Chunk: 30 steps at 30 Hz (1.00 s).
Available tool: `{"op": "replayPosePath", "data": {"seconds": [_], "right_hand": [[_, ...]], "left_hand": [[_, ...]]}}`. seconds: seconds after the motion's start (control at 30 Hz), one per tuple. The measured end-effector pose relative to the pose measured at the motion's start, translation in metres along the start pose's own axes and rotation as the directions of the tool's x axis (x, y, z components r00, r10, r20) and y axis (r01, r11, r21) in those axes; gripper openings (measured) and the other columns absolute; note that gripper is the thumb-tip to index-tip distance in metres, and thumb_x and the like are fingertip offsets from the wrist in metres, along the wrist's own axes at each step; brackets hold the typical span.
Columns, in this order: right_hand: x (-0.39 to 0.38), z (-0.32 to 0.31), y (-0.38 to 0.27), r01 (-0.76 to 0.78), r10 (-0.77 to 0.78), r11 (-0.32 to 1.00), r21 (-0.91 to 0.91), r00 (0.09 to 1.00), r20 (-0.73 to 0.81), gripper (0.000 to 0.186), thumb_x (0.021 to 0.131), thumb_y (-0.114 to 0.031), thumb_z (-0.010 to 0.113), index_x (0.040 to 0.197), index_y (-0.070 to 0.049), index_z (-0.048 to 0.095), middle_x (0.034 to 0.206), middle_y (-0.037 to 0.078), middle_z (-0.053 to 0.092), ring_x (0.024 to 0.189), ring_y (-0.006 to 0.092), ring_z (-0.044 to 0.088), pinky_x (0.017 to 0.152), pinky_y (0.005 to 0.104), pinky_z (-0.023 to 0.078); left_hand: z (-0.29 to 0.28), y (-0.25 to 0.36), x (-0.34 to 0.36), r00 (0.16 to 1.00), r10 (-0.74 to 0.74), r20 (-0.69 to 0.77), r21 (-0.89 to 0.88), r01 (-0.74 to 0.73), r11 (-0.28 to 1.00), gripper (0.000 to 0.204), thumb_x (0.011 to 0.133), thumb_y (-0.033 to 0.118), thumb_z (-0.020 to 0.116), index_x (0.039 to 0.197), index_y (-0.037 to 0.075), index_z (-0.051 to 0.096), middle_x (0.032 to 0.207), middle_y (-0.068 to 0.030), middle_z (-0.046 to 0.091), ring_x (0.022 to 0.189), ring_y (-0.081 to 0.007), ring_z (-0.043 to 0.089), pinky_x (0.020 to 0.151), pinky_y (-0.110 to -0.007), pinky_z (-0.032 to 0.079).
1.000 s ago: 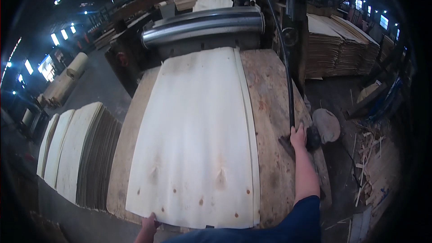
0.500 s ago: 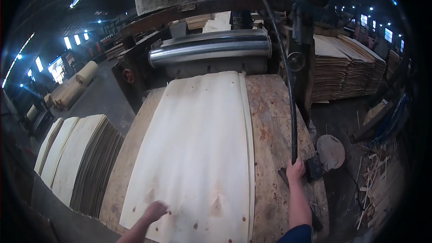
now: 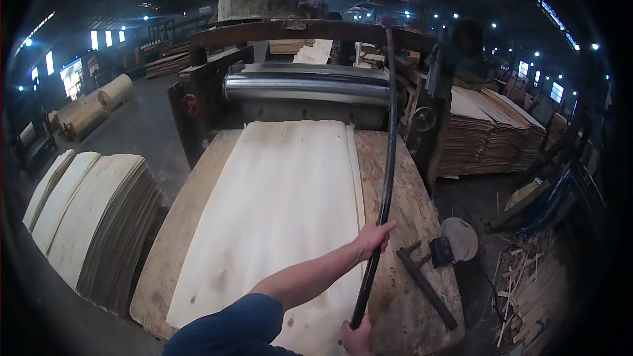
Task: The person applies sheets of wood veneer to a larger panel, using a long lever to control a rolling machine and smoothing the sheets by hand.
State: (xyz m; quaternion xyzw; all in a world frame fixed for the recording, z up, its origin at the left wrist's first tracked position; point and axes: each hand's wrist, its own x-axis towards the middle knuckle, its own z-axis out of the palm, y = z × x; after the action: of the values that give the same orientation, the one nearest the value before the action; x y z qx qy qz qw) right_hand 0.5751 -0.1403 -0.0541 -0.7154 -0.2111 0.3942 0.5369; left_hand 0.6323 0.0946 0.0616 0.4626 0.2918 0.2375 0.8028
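A long dark pole [image 3: 391, 132] rises from my hands to the beam over the machine. My left hand [image 3: 375, 238] is closed round it, the arm reaching across the pale veneer sheets [image 3: 283, 204]. Below it, near the lower edge, my right hand [image 3: 357, 337] grips the pole's bottom end. The veneer sheets lie stacked on a worn wooden table [image 3: 412, 188], partly hidden by my left arm. To the right of my hands, a hammer-like tool [image 3: 427, 286] rests on the table.
Beyond the table a shiny metal roller [image 3: 310, 86] sits in a dark machine frame. Veneer stacks stand at the left [image 3: 99, 204] and right [image 3: 491, 132]. A round-topped object [image 3: 459, 239] and scrap wood strips [image 3: 537, 296] are beyond the table's right edge.
My left hand has moved from over the veneer to the pole. The right hand and the pole's lower end have shifted left and nearer to me, uncovering the hammer-like tool.
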Motion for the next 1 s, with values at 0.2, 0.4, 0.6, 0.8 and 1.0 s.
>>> {"op": "replayPosePath", "data": {"seconds": [0.2, 0.4, 0.6, 0.8, 1.0], "right_hand": [[0.002, -0.023, 0.051, 0.356, -0.384, 0.907, -0.225, 0.919, -0.094, 0.029, 0.082, -0.01, 0.062, 0.109, -0.005, 0.056, 0.074, 0.006, 0.055, 0.066, 0.0175, 0.054, 0.061, 0.0325, 0.044], [-0.013, -0.032, -0.119, 0.549, -0.544, 0.778, -0.305, 0.832, 0.107, 0.029, 0.082, -0.007, 0.061, 0.108, 0.002, 0.053, 0.069, 0.006, 0.056, 0.048, 0.013, 0.053, 0.044, 0.0263, 0.044], [-0.006, 0.011, -0.151, 0.182, -0.25, 0.926, 0.331, 0.952, 0.176, 0.046, 0.093, -0.006, 0.048, 0.138, -0.004, 0.041, 0.068, 0.002, 0.055, 0.044, 0.0046, 0.042, 0.04, 0.0211, 0.037], [0.062, 0.077, -0.048, 0.404, -0.412, 0.906, 0.128, 0.91, 0.046, 0.047, 0.093, -0.007, 0.05, 0.138, 0.001, 0.039, 0.068, -0.003, 0.051, 0.052, 0.0037, 0.042, 0.046, 0.0201, 0.037], [0.055, 0.104, -0.059, 0.325, -0.357, 0.913, 0.246, 0.93, 0.094, 0.044, 0.092, -0.006, 0.051, 0.133, 0.006, 0.042, 0.072, -0.004, 0.051, 0.058, 0.0027, 0.044, 0.051, 0.018, 0.037]], "left_hand": [[-0.017, 0.01, -0.027, 0.993, 0.024, 0.115, -0.274, 0.008, 0.962, 0.034, 0.091, 0.032, 0.061, 0.068, 0.015, 0.043, 0.052, 0.0028, 0.037, 0.042, -0.0109, 0.036, 0.042, -0.029, 0.034], [-0.033, 0.103, -0.006, 0.979, 0.113, 0.172, -0.43, -0.029, 0.902, 0.034, 0.093, 0.031, 0.056, 0.067, 0.018, 0.04, 0.05, 0.0059, 0.03, 0.043, -0.01, 0.034, 0.044, -0.027, 0.033], [-0.078, 0.152, 0.016, 0.974, 0.132, 0.186, -0.489, -0.025, 0.872, 0.028, 0.095, 0.029, 0.053, 0.072, 0.017, 0.042, 0.05, 0.0087, 0.03, 0.04, -0.0053, 0.031, 0.041, -0.023, 0.031], [-0.14, 0.112, 0.036, 0.983, 0.112, 0.144, -0.379, -0.05, 0.924, 0.033, 0.095, 0.025, 0.052, 0.067, 0.019, 0.036, 0.049, 0.0093, 0.029, 0.037, -0.0048, 0.029, 0.036, -0.023, 0.025], [-0.158, 0.119, 0.025, 0.993, 0.077, 0.094, -0.31, -0.044, 0.95, 0.03, 0.093, 0.024, 0.055, 0.068, 0.017, 0.04, 0.048, 0.01, 0.028, 0.037, -0.0054, 0.029, 0.038, -0.024, 0.027]]}}
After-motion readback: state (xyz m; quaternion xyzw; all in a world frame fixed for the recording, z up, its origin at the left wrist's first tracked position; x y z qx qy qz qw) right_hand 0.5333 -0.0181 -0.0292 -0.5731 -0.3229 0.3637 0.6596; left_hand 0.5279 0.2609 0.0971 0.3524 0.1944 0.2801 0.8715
